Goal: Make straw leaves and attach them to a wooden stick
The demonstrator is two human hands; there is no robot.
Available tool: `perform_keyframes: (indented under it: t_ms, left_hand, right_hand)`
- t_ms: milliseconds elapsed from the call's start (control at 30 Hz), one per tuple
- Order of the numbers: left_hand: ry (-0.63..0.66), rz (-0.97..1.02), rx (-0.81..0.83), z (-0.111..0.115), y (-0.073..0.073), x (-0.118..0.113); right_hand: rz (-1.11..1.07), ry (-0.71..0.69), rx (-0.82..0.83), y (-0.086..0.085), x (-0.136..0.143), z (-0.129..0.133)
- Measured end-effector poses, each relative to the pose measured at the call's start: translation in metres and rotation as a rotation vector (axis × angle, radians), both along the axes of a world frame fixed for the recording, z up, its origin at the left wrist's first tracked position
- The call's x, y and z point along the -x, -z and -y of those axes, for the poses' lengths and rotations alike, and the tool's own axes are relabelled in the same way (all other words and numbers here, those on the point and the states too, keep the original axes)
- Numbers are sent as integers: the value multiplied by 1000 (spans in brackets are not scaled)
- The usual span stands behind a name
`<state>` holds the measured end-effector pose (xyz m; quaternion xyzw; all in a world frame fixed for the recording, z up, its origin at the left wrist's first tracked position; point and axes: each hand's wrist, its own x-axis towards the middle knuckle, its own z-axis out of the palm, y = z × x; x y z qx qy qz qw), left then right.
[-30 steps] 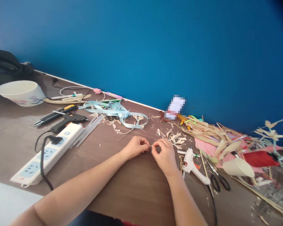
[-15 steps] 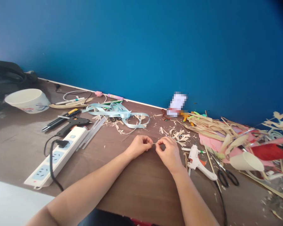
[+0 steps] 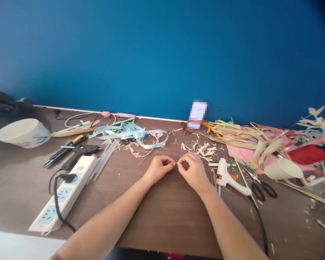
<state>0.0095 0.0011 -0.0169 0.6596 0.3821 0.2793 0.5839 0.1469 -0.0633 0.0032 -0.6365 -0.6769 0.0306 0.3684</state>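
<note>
Near the middle of the brown table, my left hand (image 3: 161,169) and my right hand (image 3: 191,169) face each other, fingertips pinched. A thin pale strip (image 3: 176,163) spans the small gap between them, one end in each pinch. Just beyond my hands lie pale husk scraps (image 3: 204,150) and a loose light-blue ribbon (image 3: 132,133). To the right of my right hand rests a white glue gun (image 3: 227,177), with black-handled scissors (image 3: 261,187) beside it.
At the left are a white power strip (image 3: 63,195), a black glue gun (image 3: 79,155), clear glue sticks (image 3: 104,159), a cutter (image 3: 62,150) and a white bowl (image 3: 23,133). Husks (image 3: 238,135), a red roll (image 3: 310,154) and a cream cup (image 3: 283,169) crowd the right. A blue wall (image 3: 151,54) stands behind.
The view has tilted slightly, so the left-side objects appear lower and the right-side ones higher. My hands have come a little closer together, and less of the strip shows between them.
</note>
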Motion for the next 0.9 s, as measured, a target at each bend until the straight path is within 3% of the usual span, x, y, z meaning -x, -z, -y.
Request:
perform_keyframes:
  t_ms: [900]
  left_hand:
    - [52, -37, 33, 1, -4, 1]
  right_hand:
    - [-48, 21, -60, -2, -2, 0]
